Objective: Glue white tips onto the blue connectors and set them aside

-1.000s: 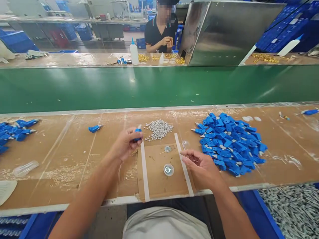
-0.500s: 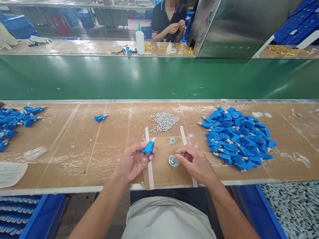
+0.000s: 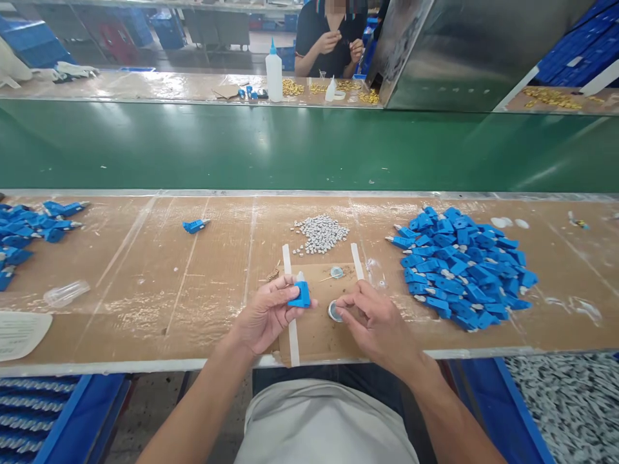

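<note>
My left hand (image 3: 271, 309) grips a blue plastic piece (image 3: 300, 294) with a whitish tip pointing away from me. Over a small round dish (image 3: 333, 312) my right hand (image 3: 374, 319) is closed, thumb and fingertips pinched together at the dish's right edge. Whether something tiny is between those fingertips cannot be made out. Beyond the dish lie a second small clear disc (image 3: 337, 272) and a thin stick (image 3: 327, 278), on a cardboard sheet (image 3: 319, 341) taped down with white strips. Farther off is a heap of small grey pellets (image 3: 321, 234).
A large pile of blue pieces (image 3: 464, 267) lies to the right, more blue pieces (image 3: 29, 229) at far left, and a single one (image 3: 195, 225) between. A green belt (image 3: 242, 145) runs behind the table. Across it, a co-worker (image 3: 333, 38) sits near a white bottle (image 3: 273, 74).
My left hand has shifted slightly right and turned the blue piece. My right hand has moved left and down, its fingertips now over the dish. The co-worker's hands have drawn apart.
</note>
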